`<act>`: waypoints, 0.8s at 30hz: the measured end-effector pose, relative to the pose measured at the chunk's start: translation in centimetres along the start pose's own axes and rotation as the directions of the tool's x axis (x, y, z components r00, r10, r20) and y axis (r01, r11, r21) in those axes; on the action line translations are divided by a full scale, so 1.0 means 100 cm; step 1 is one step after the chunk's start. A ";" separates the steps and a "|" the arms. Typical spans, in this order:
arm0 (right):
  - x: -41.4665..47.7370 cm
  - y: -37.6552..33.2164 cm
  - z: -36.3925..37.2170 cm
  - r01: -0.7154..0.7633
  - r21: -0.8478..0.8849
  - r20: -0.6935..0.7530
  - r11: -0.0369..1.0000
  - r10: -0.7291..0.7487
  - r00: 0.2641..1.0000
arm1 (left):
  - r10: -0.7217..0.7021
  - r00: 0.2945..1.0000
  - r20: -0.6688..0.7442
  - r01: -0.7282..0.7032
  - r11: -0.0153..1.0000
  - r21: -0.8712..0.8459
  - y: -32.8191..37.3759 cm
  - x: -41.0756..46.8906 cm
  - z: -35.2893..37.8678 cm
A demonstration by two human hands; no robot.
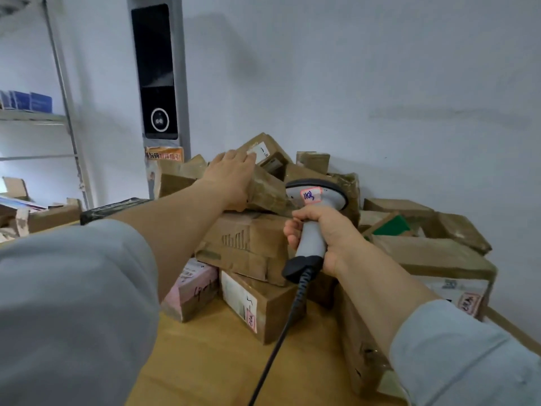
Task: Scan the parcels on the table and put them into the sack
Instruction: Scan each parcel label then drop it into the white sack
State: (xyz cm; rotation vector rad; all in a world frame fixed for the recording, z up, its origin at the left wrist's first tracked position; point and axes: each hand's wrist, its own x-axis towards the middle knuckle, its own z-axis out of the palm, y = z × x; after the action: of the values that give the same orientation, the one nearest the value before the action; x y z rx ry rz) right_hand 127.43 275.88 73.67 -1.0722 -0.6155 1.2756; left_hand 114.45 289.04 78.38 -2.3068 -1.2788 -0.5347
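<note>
Several brown cardboard parcels are heaped on the wooden table (205, 361) against the wall. My left hand (231, 177) reaches far over the pile and lies flat on a taped brown parcel (268, 190) near the top, fingers straight, with the fingertips near a white label on the top parcel (269, 149) behind. My right hand (319, 238) grips the grey handle of a barcode scanner (314, 209), whose head carries a pink sticker and points toward the pile. A black cable (281, 341) hangs from the scanner toward the table's front. No sack is in view.
A pink-wrapped parcel (191, 288) and a labelled box (257, 309) sit at the pile's front. A large box (439, 259) lies to the right. A grey pillar with a black screen (158, 71) stands behind. Metal shelving (61, 112) with boxes stands at the left.
</note>
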 end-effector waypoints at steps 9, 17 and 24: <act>-0.045 0.015 -0.009 0.035 0.080 -0.022 0.996 -0.034 0.999 | 0.066 0.902 -0.427 -0.125 0.986 -0.112 -0.017 -0.100 -0.007; -0.125 0.075 0.011 -0.042 0.071 0.011 0.997 0.041 0.999 | 0.138 0.878 -0.459 -0.258 0.943 -0.209 -0.023 -0.259 0.015; -0.160 0.142 0.017 -0.140 0.008 -0.005 0.990 0.140 0.990 | -0.482 0.852 0.207 0.448 0.463 -0.765 -0.020 -0.356 0.011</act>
State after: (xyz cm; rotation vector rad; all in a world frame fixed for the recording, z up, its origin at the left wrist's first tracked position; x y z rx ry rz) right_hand 115.84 260.26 64.68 -1.1280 -0.5384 1.3942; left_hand 95.22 266.15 58.95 -2.5145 -1.9622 -1.6442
